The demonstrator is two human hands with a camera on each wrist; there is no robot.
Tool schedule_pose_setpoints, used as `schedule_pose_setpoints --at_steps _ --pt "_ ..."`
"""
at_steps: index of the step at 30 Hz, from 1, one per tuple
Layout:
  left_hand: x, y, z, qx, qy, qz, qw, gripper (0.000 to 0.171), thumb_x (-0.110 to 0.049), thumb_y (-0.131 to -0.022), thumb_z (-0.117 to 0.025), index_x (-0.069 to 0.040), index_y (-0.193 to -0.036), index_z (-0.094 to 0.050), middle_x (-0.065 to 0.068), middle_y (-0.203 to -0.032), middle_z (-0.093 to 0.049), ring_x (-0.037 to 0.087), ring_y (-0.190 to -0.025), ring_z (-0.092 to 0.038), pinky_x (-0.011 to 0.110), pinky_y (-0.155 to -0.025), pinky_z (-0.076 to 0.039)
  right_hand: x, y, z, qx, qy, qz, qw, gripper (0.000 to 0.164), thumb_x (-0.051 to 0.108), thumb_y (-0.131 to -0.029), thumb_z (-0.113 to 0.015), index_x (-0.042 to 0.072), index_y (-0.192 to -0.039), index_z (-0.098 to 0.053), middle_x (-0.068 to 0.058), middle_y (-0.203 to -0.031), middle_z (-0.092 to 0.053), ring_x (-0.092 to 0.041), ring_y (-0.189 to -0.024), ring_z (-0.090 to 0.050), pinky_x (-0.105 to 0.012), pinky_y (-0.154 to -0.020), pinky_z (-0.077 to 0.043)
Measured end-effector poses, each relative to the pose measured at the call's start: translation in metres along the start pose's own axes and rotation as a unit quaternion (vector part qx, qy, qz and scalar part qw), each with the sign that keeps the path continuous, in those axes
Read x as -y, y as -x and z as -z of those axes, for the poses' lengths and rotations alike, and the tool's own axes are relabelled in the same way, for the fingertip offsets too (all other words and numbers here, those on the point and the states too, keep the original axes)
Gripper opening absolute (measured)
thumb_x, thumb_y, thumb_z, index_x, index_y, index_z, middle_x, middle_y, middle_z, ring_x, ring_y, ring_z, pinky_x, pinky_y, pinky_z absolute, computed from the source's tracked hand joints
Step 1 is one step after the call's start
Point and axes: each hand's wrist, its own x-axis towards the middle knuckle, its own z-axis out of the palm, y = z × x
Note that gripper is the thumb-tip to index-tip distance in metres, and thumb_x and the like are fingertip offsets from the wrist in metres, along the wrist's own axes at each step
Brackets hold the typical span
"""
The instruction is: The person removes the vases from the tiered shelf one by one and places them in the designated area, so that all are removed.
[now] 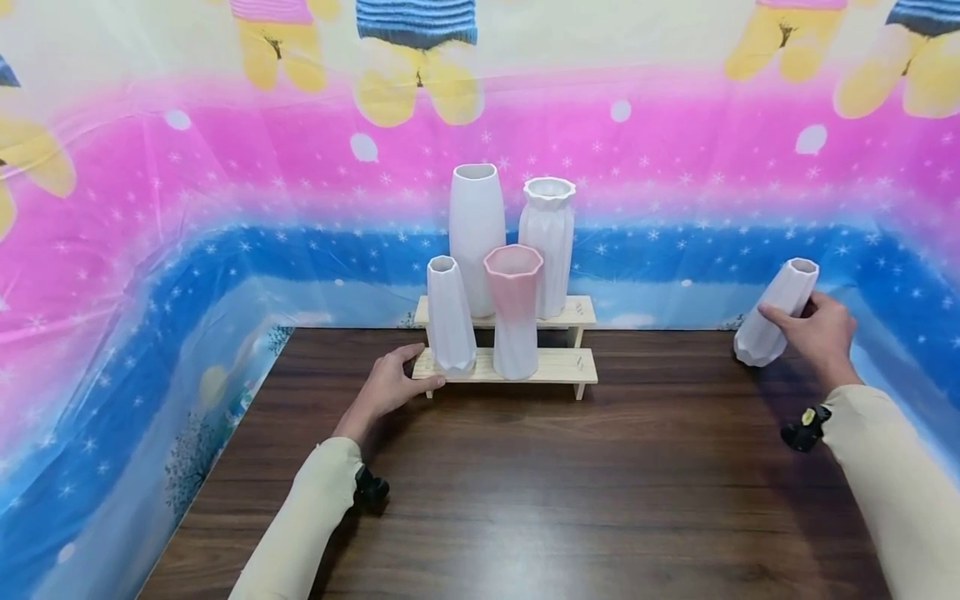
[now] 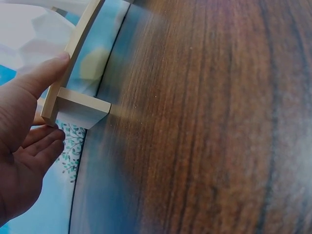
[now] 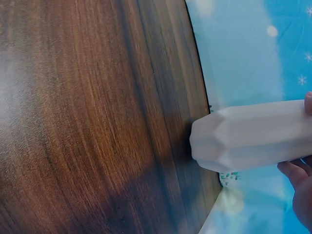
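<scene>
Head view: right hand (image 1: 823, 332) grips a white faceted vase (image 1: 774, 315), thumb on the near side, fingers behind. Vase leans, mouth up and toward the hand, base near the table (image 1: 562, 475)'s back edge; cannot tell whether the base touches down. Left hand (image 1: 387, 382) well apart, pinching the left end of the two-tier wooden stand (image 1: 564, 364), thumb at the lower board's front edge.

On the lower tier: slim white vase (image 1: 452, 321) beside the left hand, pink-and-white vase (image 1: 516, 312) to its right. Upper tier behind: tall smooth white vase (image 1: 476, 225), ruffled-rim white vase (image 1: 550, 250).

Handling, my judgement: glazed-looking facets may slip, so a firm wrap suits better than fingertips. Best to bring the leaning vase upright over its base before easing the grip. Left hand should steady the stand without tugging; any jolt could rock four vases. Mind the slim one, close to the left fingers.
</scene>
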Motion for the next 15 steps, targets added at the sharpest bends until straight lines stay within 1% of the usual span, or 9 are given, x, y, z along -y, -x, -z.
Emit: schedule_pose_setpoints --at_steps 1,3,5,6,8,10,13,14,15 --pt "-0.0001 -0.0002 0.0006 -0.001 0.000 -0.001 1.0000 0.089 -0.044 -0.086 -0.083 0.001 -0.152 -0.045 0.021 -0.149 -0.053 0.035 -0.130 -0.056 0.052 -0.100 -0.049 0.0001 -0.0011 -0.0003 0.000 0.001 -0.002 1.000 0.081 0.051 -0.091 -0.073 -0.012 -0.138 -0.054 -0.037 -0.127 -0.061 -0.042 -0.109 -0.062 -0.007 -0.055 -0.036" --pt "0.0000 -0.0003 0.0014 -0.002 -0.002 -0.001 1.0000 0.089 -0.044 -0.086 -0.083 0.002 -0.152 -0.045 0.021 -0.148 -0.054 0.035 -0.128 -0.057 0.052 -0.099 -0.049 0.0009 -0.0025 -0.0014 -0.001 0.001 -0.007 1.000 0.081 0.051 -0.091 -0.073 -0.012 -0.138 -0.054 -0.037 -0.128 -0.061 -0.044 -0.111 -0.062 -0.008 -0.056 -0.038" --pt "-0.0001 0.0002 0.0018 -0.003 -0.003 -0.002 1.0000 0.088 -0.043 -0.086 -0.083 0.002 -0.152 -0.045 0.022 -0.148 -0.054 0.035 -0.128 -0.057 0.052 -0.099 -0.049 0.0014 -0.0029 -0.0019 0.001 0.000 -0.011 1.000 0.081 0.052 -0.091 -0.072 -0.012 -0.139 -0.054 -0.037 -0.129 -0.060 -0.046 -0.113 -0.062 -0.015 -0.059 -0.047" --pt "-0.0003 0.0004 0.0017 -0.004 -0.002 -0.002 1.0000 0.088 -0.043 -0.086 -0.083 0.002 -0.152 -0.045 0.021 -0.148 -0.054 0.035 -0.129 -0.057 0.053 -0.100 -0.049 0.0018 -0.0027 -0.0021 0.002 0.000 -0.012 1.000 0.081 0.052 -0.091 -0.072 -0.012 -0.139 -0.054 -0.036 -0.130 -0.060 -0.046 -0.114 -0.062 -0.019 -0.061 -0.052" --pt "-0.0001 0.0005 0.0012 -0.004 -0.001 -0.002 1.0000 0.088 -0.043 -0.086 -0.083 0.001 -0.152 -0.046 0.021 -0.149 -0.053 0.036 -0.132 -0.055 0.053 -0.102 -0.048 0.0025 -0.0016 -0.0023 0.005 -0.008 -0.013 1.000 0.081 0.051 -0.092 -0.072 -0.011 -0.140 -0.053 -0.036 -0.131 -0.059 -0.048 -0.116 -0.062 -0.035 -0.070 -0.059" --pt "0.0002 0.0005 0.0002 -0.001 -0.001 0.000 1.0000 0.088 -0.043 -0.086 -0.083 0.001 -0.152 -0.046 0.021 -0.150 -0.052 0.036 -0.134 -0.053 0.054 -0.103 -0.047 0.0020 -0.0005 -0.0018 0.006 -0.009 -0.015 1.000 0.081 0.050 -0.092 -0.072 -0.012 -0.140 -0.053 -0.037 -0.131 -0.059 -0.051 -0.116 -0.061 -0.050 -0.078 -0.058" --pt "0.0019 -0.0007 -0.0007 -0.001 -0.005 -0.003 1.0000 0.088 -0.045 -0.086 -0.082 0.001 -0.152 -0.046 0.021 -0.151 -0.051 0.037 -0.136 -0.051 0.054 -0.105 -0.046 0.0011 0.0002 -0.0011 0.004 -0.008 -0.014 1.000 0.080 0.050 -0.092 -0.072 -0.013 -0.139 -0.053 -0.038 -0.131 -0.059 -0.051 -0.115 -0.061 -0.053 -0.079 -0.057" --pt "0.0023 -0.0009 -0.0007 -0.002 -0.006 -0.004 1.0000 0.088 -0.045 -0.086 -0.082 0.001 -0.152 -0.046 0.021 -0.151 -0.051 0.037 -0.136 -0.052 0.054 -0.105 -0.046 0.0007 -0.0002 -0.0010 0.001 -0.004 -0.014 1.000 0.081 0.050 -0.092 -0.072 -0.013 -0.139 -0.053 -0.037 -0.130 -0.059 -0.049 -0.113 -0.063 -0.045 -0.075 -0.059" --pt "0.0027 -0.0013 -0.0005 -0.004 -0.006 -0.004 1.0000 0.088 -0.045 -0.086 -0.082 0.001 -0.152 -0.046 0.021 -0.151 -0.051 0.037 -0.135 -0.052 0.054 -0.105 -0.046 0.0001 -0.0008 -0.0009 -0.001 -0.001 -0.014 1.000 0.081 0.051 -0.091 -0.073 -0.012 -0.138 -0.054 -0.037 -0.129 -0.060 -0.042 -0.106 -0.066 -0.037 -0.071 -0.059"
